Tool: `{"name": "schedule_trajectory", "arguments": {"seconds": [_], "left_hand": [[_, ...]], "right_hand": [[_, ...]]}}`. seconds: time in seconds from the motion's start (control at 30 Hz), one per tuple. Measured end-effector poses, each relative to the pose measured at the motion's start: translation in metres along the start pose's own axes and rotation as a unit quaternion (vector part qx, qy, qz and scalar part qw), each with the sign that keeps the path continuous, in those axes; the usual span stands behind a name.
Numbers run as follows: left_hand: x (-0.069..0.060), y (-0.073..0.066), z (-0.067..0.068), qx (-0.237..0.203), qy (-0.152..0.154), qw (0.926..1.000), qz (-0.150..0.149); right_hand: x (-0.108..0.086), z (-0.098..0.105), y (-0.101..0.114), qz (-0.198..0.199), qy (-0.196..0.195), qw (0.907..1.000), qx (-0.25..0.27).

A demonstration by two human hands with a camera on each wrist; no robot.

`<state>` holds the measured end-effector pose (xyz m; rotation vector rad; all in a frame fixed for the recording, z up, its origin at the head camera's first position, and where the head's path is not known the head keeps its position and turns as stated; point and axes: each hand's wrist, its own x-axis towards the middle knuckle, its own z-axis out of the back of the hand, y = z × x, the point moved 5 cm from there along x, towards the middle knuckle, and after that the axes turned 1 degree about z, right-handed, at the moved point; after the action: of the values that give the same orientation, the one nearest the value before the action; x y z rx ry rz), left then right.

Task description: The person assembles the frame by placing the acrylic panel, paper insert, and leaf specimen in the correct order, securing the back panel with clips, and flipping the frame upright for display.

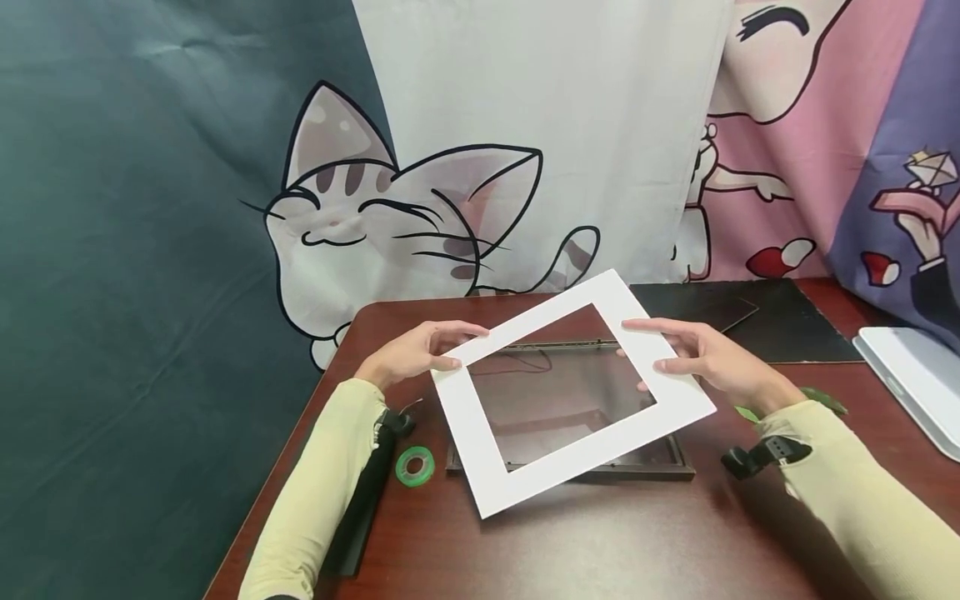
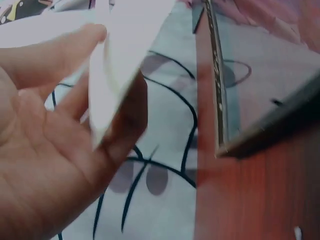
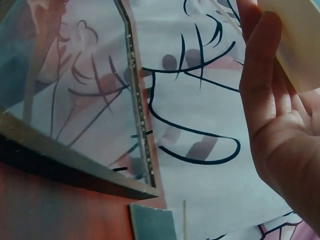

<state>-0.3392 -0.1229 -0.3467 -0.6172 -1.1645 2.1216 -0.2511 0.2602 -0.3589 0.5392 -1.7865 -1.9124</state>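
Observation:
A white picture mat [image 1: 472, 433] with a rectangular opening is held tilted above the table by both hands. My left hand [image 1: 408, 354] pinches its left corner between thumb and fingers; the left wrist view shows this mat corner [image 2: 125, 50] in the grip. At the right side, my right hand [image 1: 708, 358] grips the border, thumb on top and some fingertips behind. Below the mat lies a dark picture frame [image 1: 637, 472] with a reflective glass pane, partly covered from the head view. The right wrist view shows one corner of the frame [image 3: 142, 125].
A green tape roll [image 1: 415, 466] lies left of the frame, beside a long dark object [image 1: 352, 533] under the left forearm. Black boards [image 1: 795, 325] lie at the back right. A pale flat device [image 1: 911, 383] sits at the right edge. Something green [image 1: 825, 400] shows behind the right wrist.

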Motion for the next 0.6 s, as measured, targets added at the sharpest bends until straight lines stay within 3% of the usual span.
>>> {"name": "schedule_trajectory", "arguments": {"seconds": [0.1,0.2,0.3,0.37,0.43,0.53,0.6], "left_hand": [[-0.014,0.011,0.004,-0.028,-0.053,0.9982,0.008],[-0.024,0.022,0.000,-0.108,-0.097,0.9891,0.024],[-0.030,0.030,-0.015,-0.179,-0.104,0.9776,0.037],[-0.032,0.032,-0.029,-0.195,-0.093,0.9753,0.044],[-0.032,0.034,-0.041,-0.183,-0.088,0.9777,0.053],[-0.034,0.038,-0.052,-0.156,-0.087,0.9815,0.069],[-0.035,0.041,-0.055,-0.138,-0.089,0.9834,0.076]], "right_hand": [[-0.002,0.001,-0.006,0.018,-0.024,0.9994,0.017],[-0.006,0.002,-0.012,0.026,-0.070,0.9971,0.018],[-0.009,-0.002,-0.019,0.019,-0.101,0.9943,0.028],[-0.011,-0.007,-0.026,0.006,-0.112,0.9927,0.044],[-0.012,-0.013,-0.032,-0.012,-0.124,0.9912,0.045],[-0.013,-0.019,-0.039,-0.040,-0.154,0.9863,-0.045],[-0.012,-0.021,-0.042,-0.050,-0.167,0.9772,-0.121]]}}
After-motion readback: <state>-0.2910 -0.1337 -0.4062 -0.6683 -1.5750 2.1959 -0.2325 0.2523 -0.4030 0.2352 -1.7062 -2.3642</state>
